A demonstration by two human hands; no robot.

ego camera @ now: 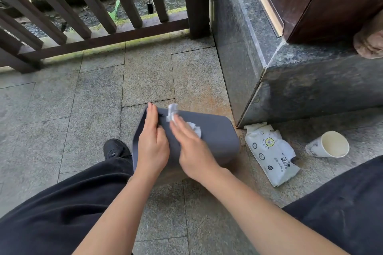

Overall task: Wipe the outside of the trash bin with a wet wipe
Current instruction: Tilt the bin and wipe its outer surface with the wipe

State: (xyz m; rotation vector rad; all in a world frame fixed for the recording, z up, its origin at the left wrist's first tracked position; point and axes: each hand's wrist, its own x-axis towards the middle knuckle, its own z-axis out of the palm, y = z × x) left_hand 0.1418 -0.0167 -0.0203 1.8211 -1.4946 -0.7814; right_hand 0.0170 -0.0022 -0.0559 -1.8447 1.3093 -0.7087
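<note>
A dark grey trash bin [215, 136] lies on its side on the stone floor, its open rim toward the left. My left hand [152, 141] rests flat along the bin near the rim, fingers straight. My right hand [190, 147] presses a crumpled white wet wipe [194, 128] against the bin's upward side with straight fingers. Part of the wipe sticks out past my fingertips, and the hand looks slightly blurred.
A white pack of wet wipes [269, 153] lies on the floor right of the bin, and a paper cup [329, 147] lies tipped beside it. A dark stone step [300, 89] rises at right. A wooden railing [99, 27] stands behind. My black shoe [116, 149] sits left of the bin.
</note>
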